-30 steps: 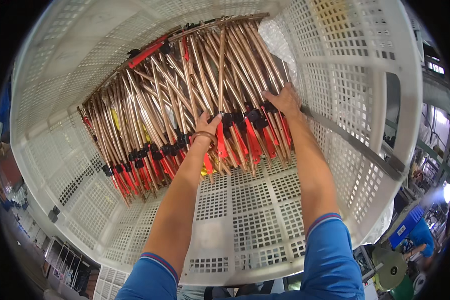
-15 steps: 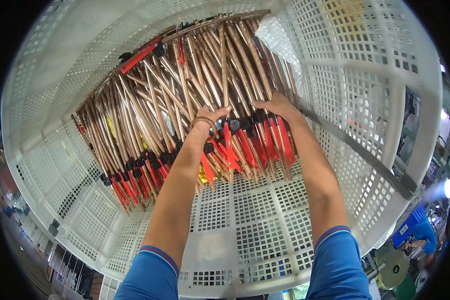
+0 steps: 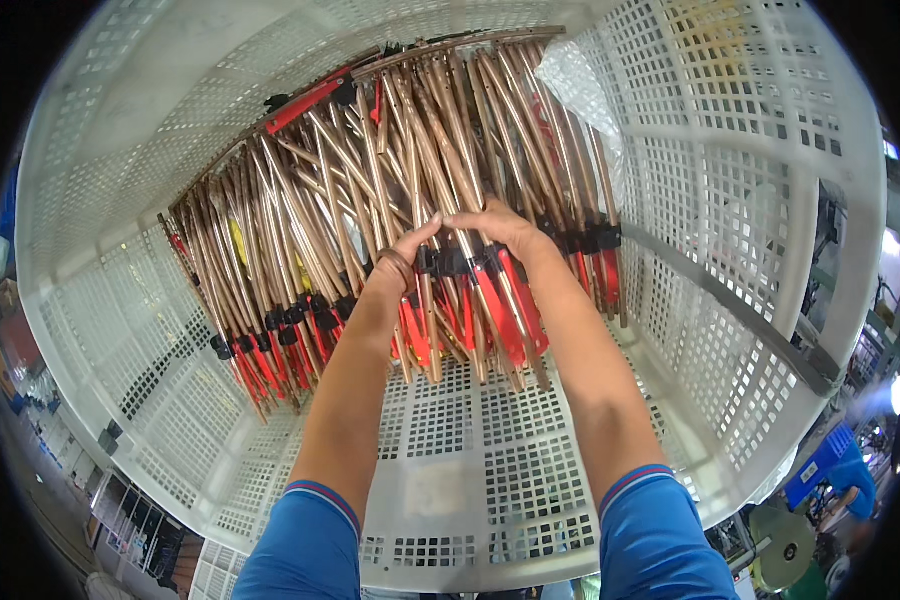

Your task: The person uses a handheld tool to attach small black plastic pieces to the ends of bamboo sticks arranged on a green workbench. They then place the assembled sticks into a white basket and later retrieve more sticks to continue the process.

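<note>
A large stack of bronze-coloured metal tubes, each with a black joint and a red flat part near its lower end, lies inside a white plastic crate. My left hand and my right hand close round a bunch of these tubes from both sides, just above the black joints. The thumbs meet in front of the bunch, and the other fingers are mostly hidden behind it. Red parts hang below my hands.
More tubes lie to the right, beside clear plastic wrap. One red part lies across the top left of the stack. A grey strap runs along the crate's right wall. Outside, a person in blue stands at the right.
My right hand has moved left toward my left hand, and the bunch is now squeezed together between them. A gap has opened between it and the tubes on the right.
</note>
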### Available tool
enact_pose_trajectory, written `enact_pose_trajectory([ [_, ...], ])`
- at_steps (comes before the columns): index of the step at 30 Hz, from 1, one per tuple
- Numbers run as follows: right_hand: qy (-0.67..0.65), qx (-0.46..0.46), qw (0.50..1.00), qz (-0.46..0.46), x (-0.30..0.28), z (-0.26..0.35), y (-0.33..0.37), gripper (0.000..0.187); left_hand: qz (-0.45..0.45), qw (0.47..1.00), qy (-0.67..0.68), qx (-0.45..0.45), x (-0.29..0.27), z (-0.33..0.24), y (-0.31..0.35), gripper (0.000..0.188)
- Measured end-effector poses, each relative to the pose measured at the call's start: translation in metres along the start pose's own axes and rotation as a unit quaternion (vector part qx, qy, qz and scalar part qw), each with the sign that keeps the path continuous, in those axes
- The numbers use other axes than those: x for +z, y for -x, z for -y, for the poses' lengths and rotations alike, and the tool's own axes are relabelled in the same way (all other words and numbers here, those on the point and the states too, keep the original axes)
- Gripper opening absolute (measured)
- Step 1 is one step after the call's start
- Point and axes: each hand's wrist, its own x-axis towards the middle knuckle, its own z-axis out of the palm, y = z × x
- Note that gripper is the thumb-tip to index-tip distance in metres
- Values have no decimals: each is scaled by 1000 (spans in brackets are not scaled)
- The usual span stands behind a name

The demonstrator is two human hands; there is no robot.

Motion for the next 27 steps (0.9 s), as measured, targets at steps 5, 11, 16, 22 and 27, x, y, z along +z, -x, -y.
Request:
enact_pose_trajectory([
  [5, 11, -42, 997, -57, 11, -33, 12, 120, -13, 998, 28, -59, 34, -8, 52, 58],
  [11, -6, -107, 994, -24, 47, 13, 146, 75, 96, 989, 110, 15, 67, -15, 198, 36],
  [16, -71, -177, 981, 41, 69, 38, 274, 88, 102, 983, 137, 73, 102, -20, 329, 50],
  [22, 10, -282, 959, 16, 95, 83, 457, 96, 84, 967, 9, 240, 163, -41, 497, 46],
  [27, 44, -371, 925, -68, 99, 80, 587, 93, 113, 935, -52, 333, 225, -37, 588, 48],
])
